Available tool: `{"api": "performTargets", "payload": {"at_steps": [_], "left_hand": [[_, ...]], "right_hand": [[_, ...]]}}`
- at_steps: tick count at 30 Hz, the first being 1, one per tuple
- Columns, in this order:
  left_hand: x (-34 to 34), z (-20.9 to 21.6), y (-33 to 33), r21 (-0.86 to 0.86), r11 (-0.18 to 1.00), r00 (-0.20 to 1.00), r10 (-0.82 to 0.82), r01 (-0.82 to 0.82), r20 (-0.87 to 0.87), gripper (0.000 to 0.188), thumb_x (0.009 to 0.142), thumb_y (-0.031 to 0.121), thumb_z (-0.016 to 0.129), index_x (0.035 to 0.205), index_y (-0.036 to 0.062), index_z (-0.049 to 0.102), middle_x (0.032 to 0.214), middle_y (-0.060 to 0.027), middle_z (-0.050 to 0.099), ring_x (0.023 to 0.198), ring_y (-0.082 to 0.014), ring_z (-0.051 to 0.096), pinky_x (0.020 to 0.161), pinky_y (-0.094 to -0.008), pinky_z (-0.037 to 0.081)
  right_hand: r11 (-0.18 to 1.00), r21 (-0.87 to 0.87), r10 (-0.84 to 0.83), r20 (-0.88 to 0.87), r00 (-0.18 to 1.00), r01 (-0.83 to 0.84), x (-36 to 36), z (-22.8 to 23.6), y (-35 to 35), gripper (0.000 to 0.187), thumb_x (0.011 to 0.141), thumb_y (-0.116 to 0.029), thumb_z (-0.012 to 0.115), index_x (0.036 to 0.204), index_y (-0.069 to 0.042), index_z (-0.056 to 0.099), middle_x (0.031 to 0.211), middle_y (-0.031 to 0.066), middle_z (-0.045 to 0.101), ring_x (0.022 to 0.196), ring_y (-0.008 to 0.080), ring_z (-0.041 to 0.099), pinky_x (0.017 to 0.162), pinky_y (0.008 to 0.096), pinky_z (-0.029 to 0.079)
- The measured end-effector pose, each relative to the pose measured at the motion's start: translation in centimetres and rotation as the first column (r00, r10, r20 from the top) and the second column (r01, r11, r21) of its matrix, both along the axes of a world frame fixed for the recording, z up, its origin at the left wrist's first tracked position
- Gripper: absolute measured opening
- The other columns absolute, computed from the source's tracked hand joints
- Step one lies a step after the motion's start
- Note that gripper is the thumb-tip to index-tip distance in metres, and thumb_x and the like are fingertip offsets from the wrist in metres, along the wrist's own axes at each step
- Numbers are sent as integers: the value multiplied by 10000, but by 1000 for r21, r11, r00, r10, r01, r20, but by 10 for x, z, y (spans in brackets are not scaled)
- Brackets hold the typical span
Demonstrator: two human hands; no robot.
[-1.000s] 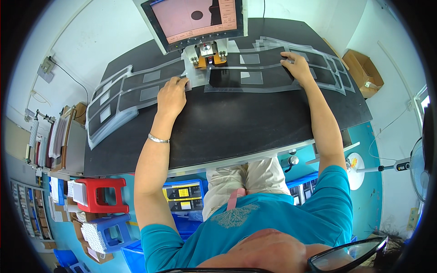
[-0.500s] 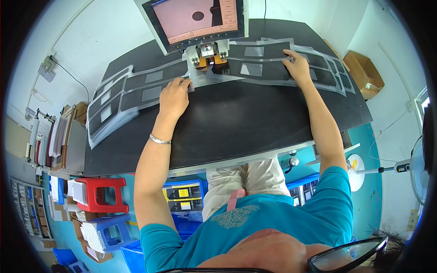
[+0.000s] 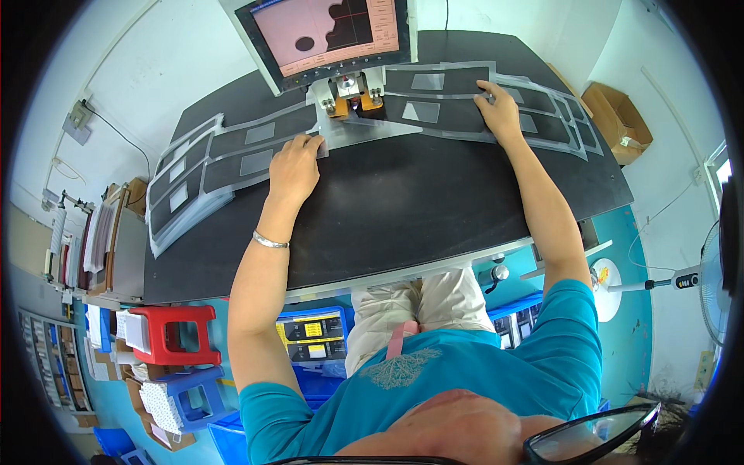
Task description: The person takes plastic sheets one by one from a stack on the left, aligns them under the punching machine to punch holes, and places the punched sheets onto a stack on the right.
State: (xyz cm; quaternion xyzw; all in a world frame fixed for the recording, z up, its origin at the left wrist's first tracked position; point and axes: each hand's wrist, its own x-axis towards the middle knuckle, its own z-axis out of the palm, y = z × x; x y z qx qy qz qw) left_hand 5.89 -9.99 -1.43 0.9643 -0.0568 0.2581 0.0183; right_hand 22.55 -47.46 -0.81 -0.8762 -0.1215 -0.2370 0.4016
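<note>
My left hand (image 3: pixel 294 169) rests at the left edge of the metal plate, with bent fingers over the near right corner of a black sheet (image 3: pixel 225 169) with translucent borders and clear windows. My right hand (image 3: pixel 500 112) grips the right edge of a similar black sheet (image 3: pixel 463 112), thumb and fingertips at its border. That sheet reaches left toward the orange-footed machine head (image 3: pixel 353 105) and lies partly on the metal plate (image 3: pixel 372 133). Above the head, a monitor (image 3: pixel 325 35) shows a dark round spot and a dark jagged shape on pink.
More layered sheets lie at the table's left end (image 3: pixel 182 221) and right end (image 3: pixel 566 128). A cardboard box (image 3: pixel 616 124) stands beyond the right edge. Red stool (image 3: pixel 177 333) and blue stool (image 3: pixel 190 395) are on the floor at left; a fan (image 3: pixel 713 287) stands at right.
My right hand and its sheet have shifted slightly left and away from me, baring more of the metal plate. On the monitor, the spot moved left and down, and the jagged shape grew.
</note>
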Motion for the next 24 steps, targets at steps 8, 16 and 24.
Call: {"api": "performTargets", "payload": {"at_steps": [8,16,24], "left_hand": [[-3,1,-3,25,1000,999,-18,18,35,336,827,0,579,1129,104,680,1142,-76,665,1017,-274,655,805,-401,547],[-14,13,-30,60,995,997,-77,78,-25,296,887,76,586,1168,120,668,1136,-49,672,989,-286,636,827,-392,529],[-27,15,-74,51,975,975,-213,216,-60,313,895,102,603,1205,110,654,1142,-44,660,1016,-262,619,852,-387,520]], "right_hand": [[989,145,40,-87,995,-27,-7,4,0,454,860,-249,699,1275,-78,636,1101,89,683,923,230,651,736,346,546],[977,-213,11,146,989,21,20,6,-44,467,807,-234,741,1250,-118,647,1217,135,657,1151,308,609,991,389,468],[875,-392,-252,129,959,283,29,5,-95,457,792,-256,749,1202,-73,658,1255,170,612,1210,334,554,1030,409,440]]}}
